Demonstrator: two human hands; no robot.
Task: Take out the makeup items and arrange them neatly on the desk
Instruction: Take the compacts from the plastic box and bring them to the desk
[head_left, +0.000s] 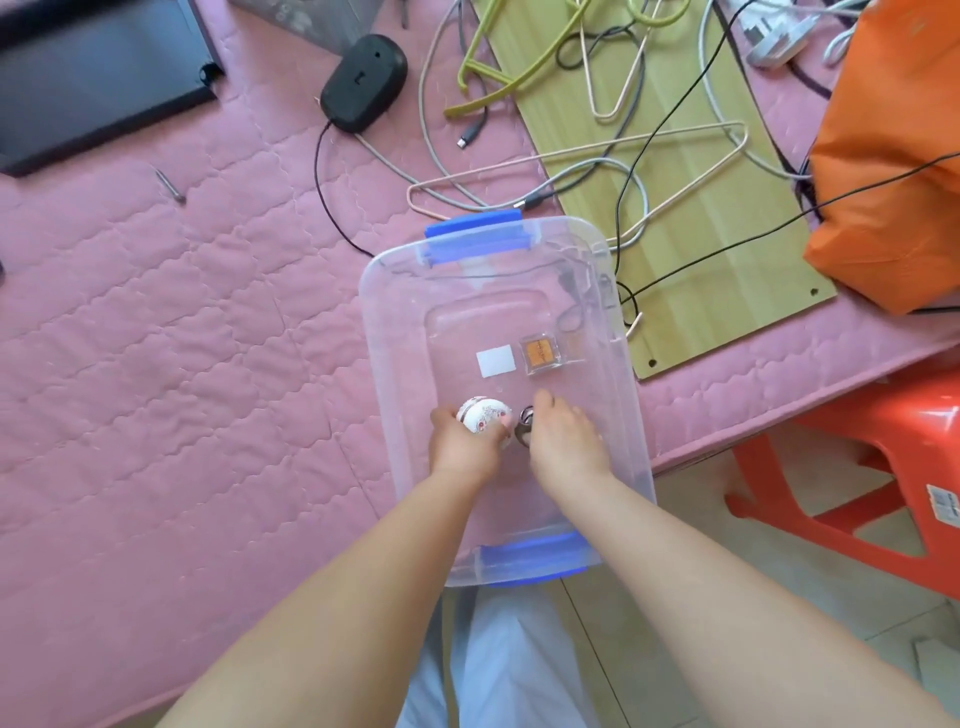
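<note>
While both hands reach in, clear bin (395, 332) holds orange compact (542, 354).

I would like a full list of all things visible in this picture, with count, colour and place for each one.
storage box: 1, clear with blue latches, on the pink cover, centre
round jar: 1, white with red pattern, in the box, held
square case: 1, clear with orange inside, in the box, far right
white label: 1, white, box floor, left of the case
small metal item: 1, silvery, in the box at the right hand; kind unclear
quilted cover: 1, pink, under everything
wooden board: 1, pale, upper right
hangers: several, green and beige, on the board
cables: several, grey and black
black device: 1, top
orange bag: 1, right
stool: 1, red-orange, lower right
left hand: grips the jar
right hand: at the metal item
</note>
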